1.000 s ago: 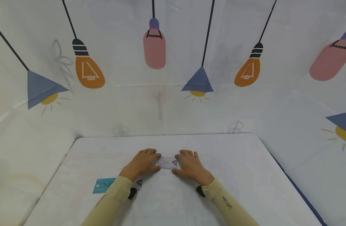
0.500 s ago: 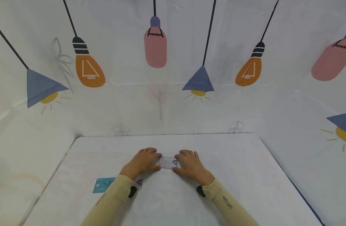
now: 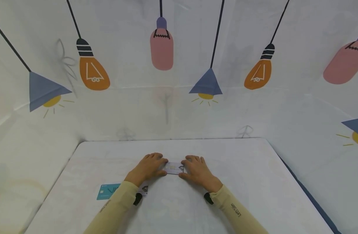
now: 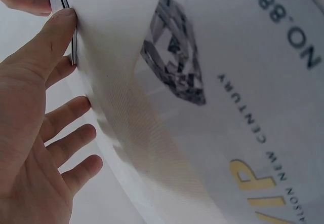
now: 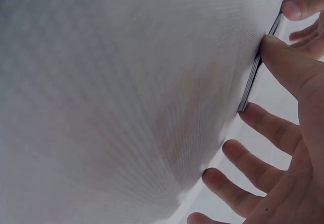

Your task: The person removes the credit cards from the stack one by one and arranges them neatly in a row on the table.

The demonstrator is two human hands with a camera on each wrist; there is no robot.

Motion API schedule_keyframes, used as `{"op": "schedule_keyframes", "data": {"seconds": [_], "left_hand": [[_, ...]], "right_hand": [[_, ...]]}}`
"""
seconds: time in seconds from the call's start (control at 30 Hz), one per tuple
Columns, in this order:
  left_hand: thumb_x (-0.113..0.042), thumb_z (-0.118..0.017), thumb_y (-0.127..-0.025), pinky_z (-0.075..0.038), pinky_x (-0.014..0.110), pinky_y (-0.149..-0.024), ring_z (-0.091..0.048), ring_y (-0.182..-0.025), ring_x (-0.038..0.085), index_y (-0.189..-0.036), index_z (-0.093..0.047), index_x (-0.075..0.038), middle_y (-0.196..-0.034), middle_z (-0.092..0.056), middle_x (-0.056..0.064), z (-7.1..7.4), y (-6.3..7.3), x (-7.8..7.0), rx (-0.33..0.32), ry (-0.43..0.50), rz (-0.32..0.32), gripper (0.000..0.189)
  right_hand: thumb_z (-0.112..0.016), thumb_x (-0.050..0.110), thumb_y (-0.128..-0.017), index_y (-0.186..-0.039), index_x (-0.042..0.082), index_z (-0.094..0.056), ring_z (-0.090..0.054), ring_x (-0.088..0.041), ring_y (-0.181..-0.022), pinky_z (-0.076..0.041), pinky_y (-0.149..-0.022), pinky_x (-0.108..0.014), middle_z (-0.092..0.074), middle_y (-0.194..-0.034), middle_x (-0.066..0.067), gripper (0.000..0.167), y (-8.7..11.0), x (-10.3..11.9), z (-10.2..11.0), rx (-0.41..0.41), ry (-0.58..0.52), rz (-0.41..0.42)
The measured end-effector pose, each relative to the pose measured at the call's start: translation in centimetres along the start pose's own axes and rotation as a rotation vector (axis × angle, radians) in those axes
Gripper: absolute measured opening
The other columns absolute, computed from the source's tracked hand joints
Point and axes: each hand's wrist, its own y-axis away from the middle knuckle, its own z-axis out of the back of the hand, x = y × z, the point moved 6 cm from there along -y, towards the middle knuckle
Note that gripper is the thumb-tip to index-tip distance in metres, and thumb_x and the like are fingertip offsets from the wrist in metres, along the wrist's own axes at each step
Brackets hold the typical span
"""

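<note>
While the head view placed a stack of white rectangular cards [image 3: 173,168] on the white tabletop [image 3: 240,162], the left hand [image 3: 148,167] and right hand [image 3: 198,172] pinched its opposite ends. Left-wrist view: other fingers [image 4: 76,142] loosely spread. Right-wrist view: likewise; light, even pressure seemed best for flush edges.

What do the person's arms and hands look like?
The left sleeve and right sleeve are long and pale yellow, with small dark writing on each. A small black piece pokes out beside each sleeve's end; I can't tell what it is. The left hand and right hand are bare, with no gloves.
</note>
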Motion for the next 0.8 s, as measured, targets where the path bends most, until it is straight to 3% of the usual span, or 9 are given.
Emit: {"op": "schedule_keyframes", "data": {"seconds": [0.23,0.5,0.8], "left_hand": [[-0.056,-0.064,-0.094,-0.034,0.051,-0.115,-0.042,-0.141,0.030,-0.141,-0.058,-0.022,-0.149,-0.050,0.008,0.14,-0.17,0.11,0.001,-0.015,-0.002,0.058],[-0.056,-0.063,-0.095,-0.033,0.051,-0.116,-0.042,-0.141,0.029,-0.143,-0.058,-0.023,-0.149,-0.050,0.007,0.18,-0.11,0.23,0.011,-0.008,0.002,0.058],[-0.052,-0.064,-0.096,-0.035,0.053,-0.114,-0.045,-0.138,0.031,-0.141,-0.058,-0.019,-0.145,-0.054,0.009,0.65,0.31,0.00,-0.035,0.022,-0.040,0.056]], "right_hand": [[-0.075,0.049,-0.089,-0.128,0.013,-0.066,-0.049,-0.039,-0.129,-0.038,-0.105,-0.061,-0.054,-0.140,-0.015,0.054,-0.16,-0.11,-0.20,0.007,-0.002,-0.010],[-0.075,0.050,-0.089,-0.128,0.012,-0.066,-0.050,-0.038,-0.129,-0.040,-0.104,-0.061,-0.055,-0.140,-0.016,0.055,-0.20,-0.11,-0.14,-0.025,0.009,0.040],[-0.075,0.050,-0.088,-0.127,0.012,-0.066,-0.052,-0.037,-0.129,-0.040,-0.104,-0.066,-0.056,-0.140,-0.015,0.055,-0.23,-0.20,0.17,-0.070,0.033,0.093]]}}
